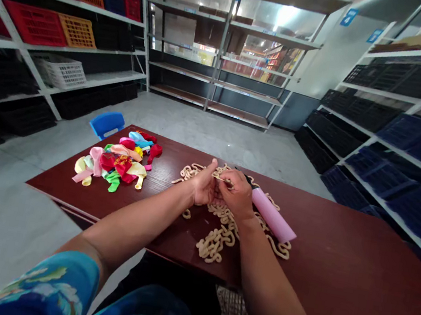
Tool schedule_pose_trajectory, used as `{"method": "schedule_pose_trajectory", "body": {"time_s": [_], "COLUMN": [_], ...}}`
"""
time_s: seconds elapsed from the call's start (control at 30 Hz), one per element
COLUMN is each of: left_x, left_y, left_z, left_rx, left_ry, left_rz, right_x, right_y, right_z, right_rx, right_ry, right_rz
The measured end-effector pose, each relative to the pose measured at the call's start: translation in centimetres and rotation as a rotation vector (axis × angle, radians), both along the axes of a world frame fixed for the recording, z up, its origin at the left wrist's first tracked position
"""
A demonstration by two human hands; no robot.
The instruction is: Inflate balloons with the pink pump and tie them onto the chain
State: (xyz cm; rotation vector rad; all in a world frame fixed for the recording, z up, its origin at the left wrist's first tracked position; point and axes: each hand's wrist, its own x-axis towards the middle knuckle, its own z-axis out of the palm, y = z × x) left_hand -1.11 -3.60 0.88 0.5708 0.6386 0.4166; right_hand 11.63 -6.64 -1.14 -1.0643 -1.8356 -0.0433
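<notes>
My right hand (238, 190) is closed in a pinch on a beige cord-like strand (226, 182), a short piece of which shows at the fingertips. Close beside it, my left hand (206, 185) has its thumb raised and its palm turned toward the strand; its fingers are partly hidden behind the right hand. Under and around both hands, a tangle of beige strands (216, 242) lies in loops on the table. Just right of the right hand, a pink cylinder (273, 215) with a dark end rests on some of the loops.
On the left part of the brown table (341, 244) lies a pile of colourful uninflated balloons (117, 160). A blue chair (107, 124) stands behind that corner. Shelves with crates (35, 23) line the left side, dark crates (419, 138) the right, and a metal rack (216, 72) the back.
</notes>
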Motion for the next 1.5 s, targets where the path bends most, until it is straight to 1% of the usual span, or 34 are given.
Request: {"method": "schedule_pose_trajectory", "body": {"time_s": [0.07,0.13,0.23,0.3,0.33,0.4,0.47,0.53,0.6,0.67,0.73,0.8,0.9,0.97,1.0,1.07,1.1,1.2,1.27,1.3,1.37,1.5], "left_x": [0.4,0.6,0.3,-0.6,-1.1,-2.3,-3.3,-4.1,-4.5,-4.8,-4.9,-4.9,-4.9,-4.9,-4.9,-5.0,-5.1,-5.6,-6.0,-6.2,-6.5,-6.6], "left_y": [0.4,1.0,2.3,3.5,4.1,5.2,5.9,6.2,6.1,6.0,6.0,6.1,6.2,6.3,6.3,6.5,6.6,7.1,7.5,7.7,8.0,8.3], "left_z": [-0.1,-0.4,-1.2,-2.0,-2.5,-3.3,-3.8,-4.0,-3.9,-3.9,-4.0,-4.1,-4.4,-4.5,-4.5,-4.5,-4.4,-4.5,-4.5,-4.6,-4.6,-4.6], "left_rx": [-0.045,-0.042,0.067,0.174,0.216,0.246,0.239,0.213,0.188,0.173,0.153,0.119,0.069,0.059,0.057,0.050,0.043,0.014,-0.016,-0.028,-0.038,-0.030], "left_ry": [-0.097,-0.162,-0.255,-0.346,-0.380,-0.433,-0.467,-0.497,-0.542,-0.609,-0.676,-0.715,-0.721,-0.720,-0.720,-0.710,-0.699,-0.663,-0.648,-0.650,-0.672,-0.705], "left_rz": [0.106,0.212,0.428,0.581,0.625,0.651,0.668,0.691,0.703,0.693,0.668,0.649,0.644,0.666,0.681,0.717,0.738,0.825,0.893,0.926,0.974,0.996], "right_x": [-0.1,-0.1,0.3,0.8,1.1,1.9,2.9,4.3,5.9,7.6,9.1,10.1,11.0,11.0,10.8,10.0,9.3,6.6,4.8,4.0,3.1,3.2], "right_y": [0.1,0.3,0.4,0.5,0.6,0.6,0.6,0.2,-0.5,-1.6,-2.8,-4.0,-5.1,-5.3,-5.3,-5.1,-4.9,-4.0,-3.3,-2.9,-2.3,-1.7], "right_z": [0.0,-0.1,-0.3,-0.3,-0.3,0.1,0.9,1.8,2.6,2.9,2.4,1.4,-0.1,-0.5,-0.5,0.1,0.6,2.1,2.5,2.5,1.9,-0.3], "right_rx": [0.036,0.052,0.047,0.027,0.009,-0.054,-0.153,-0.265,-0.378,-0.494,-0.622,-0.762,-0.885,-0.892,-0.876,-0.801,-0.748,-0.585,-0.515,-0.486,-0.430,-0.321], "right_ry": [-0.059,-0.076,-0.024,0.048,0.095,0.195,0.272,0.252,0.120,-0.064,-0.235,-0.365,-0.460,-0.489,-0.497,-0.499,-0.495,-0.493,-0.517,-0.534,-0.564,-0.570], "right_rz": [0.047,0.075,0.086,0.028,-0.031,-0.189,-0.352,-0.477,-0.580,-0.701,-0.802,-0.836,-0.810,-0.792,-0.789,-0.761,-0.715,-0.480,-0.358,-0.315,-0.263,-0.255]}}
